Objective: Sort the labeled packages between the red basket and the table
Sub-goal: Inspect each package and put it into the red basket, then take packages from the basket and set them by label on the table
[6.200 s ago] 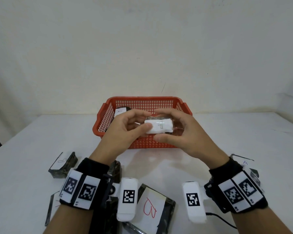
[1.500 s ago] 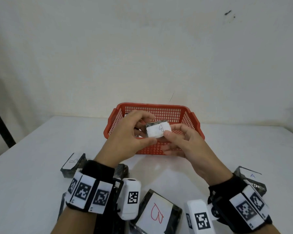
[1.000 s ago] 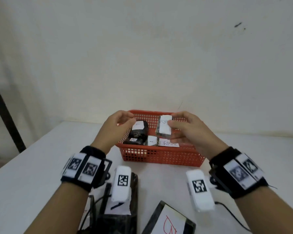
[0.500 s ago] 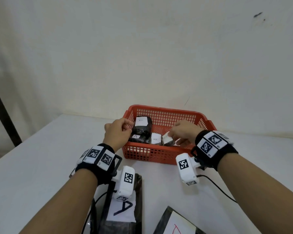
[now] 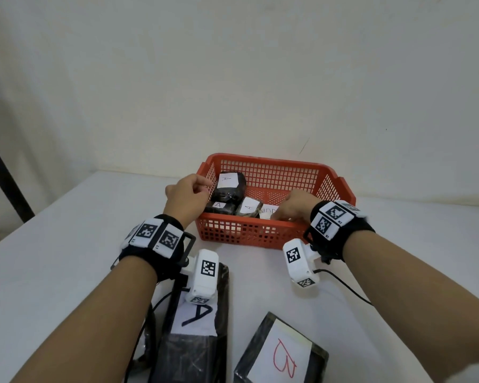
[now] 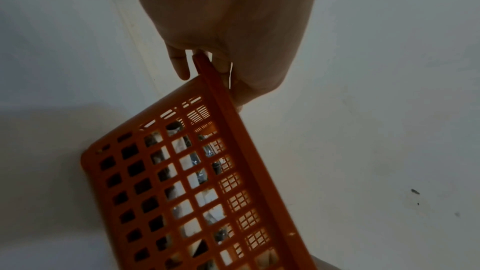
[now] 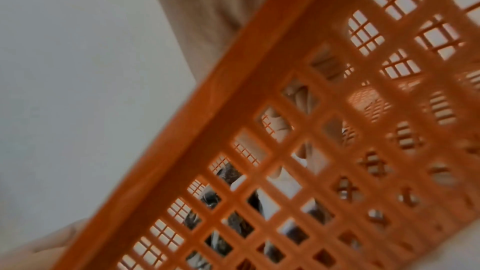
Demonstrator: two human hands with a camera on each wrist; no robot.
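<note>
The red basket [image 5: 260, 235] stands on the white table [image 5: 67, 244] near the wall. Inside it lie dark wrapped packages with white "A" labels: one at the back left [image 5: 228, 181] and two at the front [image 5: 219, 205] [image 5: 249, 207]. My left hand [image 5: 190, 193] pinches the basket's left rim [image 6: 207, 81], with fingers on both sides of it. My right hand [image 5: 281, 214] reaches down inside the basket, fingertips on a small white-labelled package [image 5: 266, 215] at the front right. Through the mesh [image 7: 233, 110] the right wrist view shows curled fingers [image 7: 275, 124] on that package.
On the table in front of me lie a long dark package labelled "A" [image 5: 195, 317] under my left wrist and a flat dark package labelled "B" in red [image 5: 284, 355]. A cable [image 5: 343, 286] runs from the right wrist camera.
My right hand has carried the small package from above the basket down into its front right. My left hand let go of the package and took the basket's left rim.
</note>
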